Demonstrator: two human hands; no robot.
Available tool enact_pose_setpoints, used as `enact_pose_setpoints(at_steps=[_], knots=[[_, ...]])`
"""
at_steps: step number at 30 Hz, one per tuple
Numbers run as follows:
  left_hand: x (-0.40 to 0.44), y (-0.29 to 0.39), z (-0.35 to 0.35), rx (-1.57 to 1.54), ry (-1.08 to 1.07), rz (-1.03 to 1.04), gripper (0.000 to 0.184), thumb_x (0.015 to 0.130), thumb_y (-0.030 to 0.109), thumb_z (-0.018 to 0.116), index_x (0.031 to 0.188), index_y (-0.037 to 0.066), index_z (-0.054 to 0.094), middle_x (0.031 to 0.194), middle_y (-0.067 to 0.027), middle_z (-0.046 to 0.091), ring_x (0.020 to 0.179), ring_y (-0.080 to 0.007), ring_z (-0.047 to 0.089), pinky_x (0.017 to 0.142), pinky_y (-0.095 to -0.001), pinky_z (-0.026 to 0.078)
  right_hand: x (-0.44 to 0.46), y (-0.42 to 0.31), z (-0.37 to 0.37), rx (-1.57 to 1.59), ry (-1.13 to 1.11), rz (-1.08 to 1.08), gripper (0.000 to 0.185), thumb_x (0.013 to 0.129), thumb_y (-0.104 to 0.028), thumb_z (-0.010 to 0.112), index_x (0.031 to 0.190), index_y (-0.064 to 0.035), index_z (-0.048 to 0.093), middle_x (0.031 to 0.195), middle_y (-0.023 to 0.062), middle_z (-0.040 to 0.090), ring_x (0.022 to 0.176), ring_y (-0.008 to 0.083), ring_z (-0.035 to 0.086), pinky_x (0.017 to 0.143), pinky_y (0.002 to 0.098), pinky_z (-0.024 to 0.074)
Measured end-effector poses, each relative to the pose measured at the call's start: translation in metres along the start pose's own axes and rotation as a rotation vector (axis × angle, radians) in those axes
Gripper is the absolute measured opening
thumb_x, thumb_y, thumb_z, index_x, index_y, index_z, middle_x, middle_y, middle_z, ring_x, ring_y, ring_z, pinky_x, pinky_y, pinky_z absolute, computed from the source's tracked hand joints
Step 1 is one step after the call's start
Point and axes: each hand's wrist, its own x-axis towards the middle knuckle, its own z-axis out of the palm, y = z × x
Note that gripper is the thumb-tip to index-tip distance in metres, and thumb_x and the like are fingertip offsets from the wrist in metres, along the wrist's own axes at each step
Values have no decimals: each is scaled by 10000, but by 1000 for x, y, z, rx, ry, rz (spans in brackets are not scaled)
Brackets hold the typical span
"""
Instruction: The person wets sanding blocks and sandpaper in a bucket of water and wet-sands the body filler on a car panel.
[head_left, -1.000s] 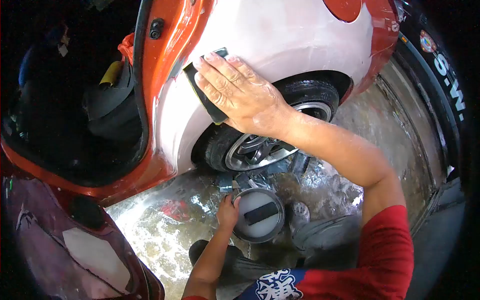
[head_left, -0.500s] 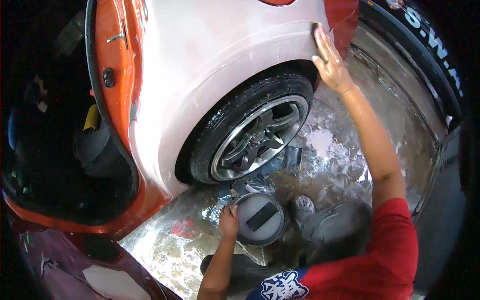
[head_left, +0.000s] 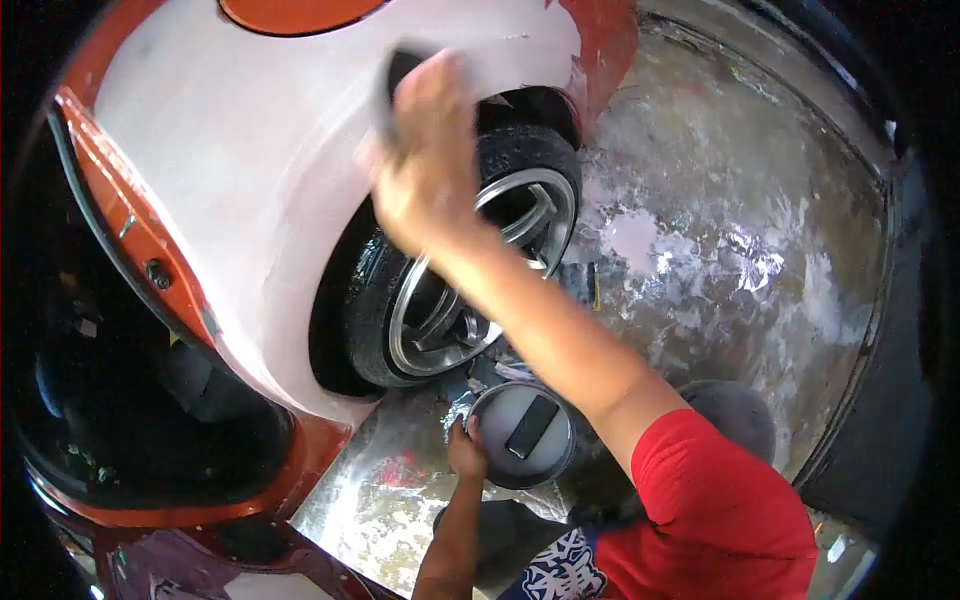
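My right hand (head_left: 430,160), blurred by motion, is over the wheel arch of a car panel (head_left: 230,130) coated whitish on orange-red. Its fingers close on a dark pad (head_left: 403,72) at the panel's surface. Low in the view, my left hand (head_left: 467,450) grips the left rim of a round basin (head_left: 571,452). Cloudy liquid fills the basin, and a black rectangular block (head_left: 532,427) lies in it.
Below the arch is the car's wheel (head_left: 480,270) with a silver rim. The open door frame (head_left: 150,255) is at the left. Wet, stained floor (head_left: 700,250) extends right of the wheel. A purplish panel (head_left: 190,565) is at the lower left.
My right hand swept with the dark pad from the panel's left part to its far right end, then back to above the wheel. My left hand stayed at the basin. The view shifted.
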Motion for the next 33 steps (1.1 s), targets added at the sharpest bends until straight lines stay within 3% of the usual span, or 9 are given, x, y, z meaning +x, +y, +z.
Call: enact_pose_setpoints(at_steps=[4,7,8,9,13,17,23,27,33], knots=[[-4,11,1,80,86,50,553,1037,454,500,1325,-7,603,1257,-247,654,1149,-444,624,967,-492,496,52,46,1,150,301,471,676,1079,-371,391,1491,151,271,1572,411,187,1501,512,162,1248,545,113],[0,-27,11,90,5,255,539,1036,454,494,1297,-1,619,1222,-249,669,1106,-455,638,940,-507,504,0,-56,17,219,71,293,763,979,-314,487,1490,177,206,1573,411,152,1513,520,88,1243,560,86],[-4,-17,6,-15,-27,345,543,1033,476,493,1296,16,611,1195,-246,678,1081,-456,648,912,-517,512,-26,-90,15,-135,-316,110,783,993,-381,475,1489,169,221,1588,392,148,1505,543,91,1232,598,72],[-2,-34,15,-92,10,265,548,1033,480,489,1307,19,603,1207,-246,674,1085,-455,647,914,-518,511,-54,-106,25,362,-137,31,830,993,-470,469,1501,141,227,1600,383,139,1502,554,103,1217,635,69],[0,-2,3,148,19,61,567,1048,471,465,1363,7,555,1272,-273,633,1125,-470,622,943,-521,498,-9,6,10,231,162,205,715,947,-304,649,1465,89,351,1597,367,190,1514,510,139,1202,665,77],[2,2,4,97,5,22,566,1040,467,486,1359,5,562,1278,-278,631,1176,-459,604,970,-500,491,29,47,7,195,275,576,769,1089,-460,285,1538,151,160,1624,377,41,1527,506,58,1248,564,33],[-14,5,-5,95,-71,139,586,1001,466,547,1367,8,551,1308,-275,605,1188,-469,585,981,-486,487,-56,-68,25,459,-112,115,847,1019,-382,513,1584,39,44,1614,392,-18,1499,584,21,1180,714,63],[7,-21,5,53,-35,54,689,965,576,547,1385,30,542,1313,-282,582,1210,-470,560,998,-502,467,13,31,27,172,203,513,808,1076,-426,392,1588,50,-12,1630,352,-104,1535,488,-67,1250,558,24],[-14,2,-7,97,-66,37,677,980,563,530,1386,22,539,1332,-281,578,1223,-464,558,1004,-504,465,-10,-101,27,746,306,679,863,1079,-398,378,1553,75,-166,1620,336,-200,1533,478,-90,1251,512,-3]])
